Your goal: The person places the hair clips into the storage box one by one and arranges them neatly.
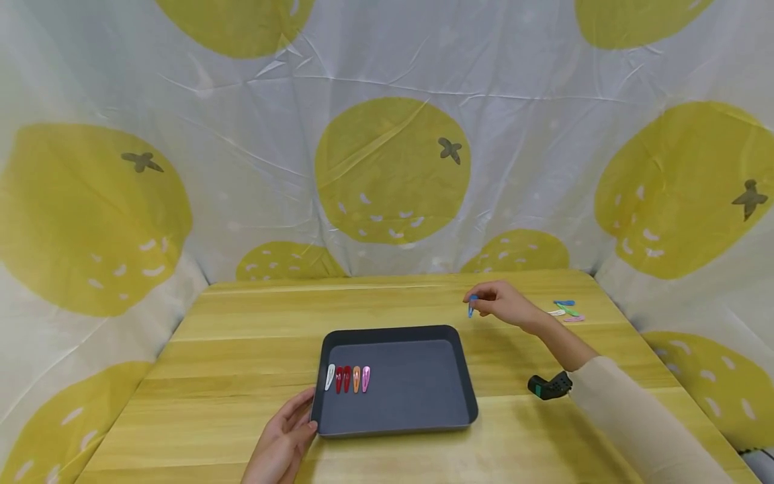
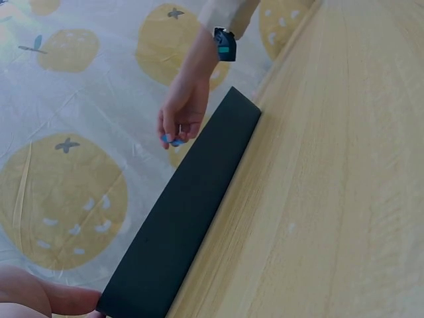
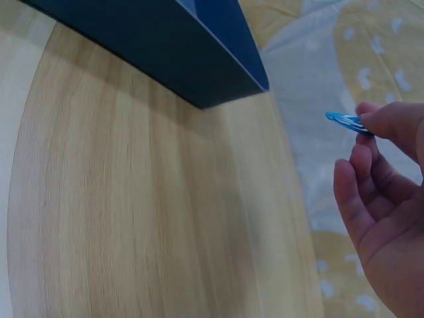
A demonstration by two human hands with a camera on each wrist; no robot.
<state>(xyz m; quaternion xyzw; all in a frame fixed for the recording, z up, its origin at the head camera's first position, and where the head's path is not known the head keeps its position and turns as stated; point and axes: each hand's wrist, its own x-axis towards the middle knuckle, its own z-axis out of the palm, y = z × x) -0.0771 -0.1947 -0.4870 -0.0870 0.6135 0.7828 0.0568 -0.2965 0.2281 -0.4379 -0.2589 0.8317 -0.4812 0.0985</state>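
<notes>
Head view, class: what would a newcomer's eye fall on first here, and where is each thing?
Probably the large yellow fruit prints on the pale cloth behind and beside the wooden table. Next, the dark tray on the table, with five hair clips in a row toward its left side. Off the tray's far right corner, the right hand pinches a blue clip.

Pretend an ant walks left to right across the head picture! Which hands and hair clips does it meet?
Left hand → white clip → two red clips → orange clip → pink clip → right hand pinching a blue clip → group of loose clips.
</notes>
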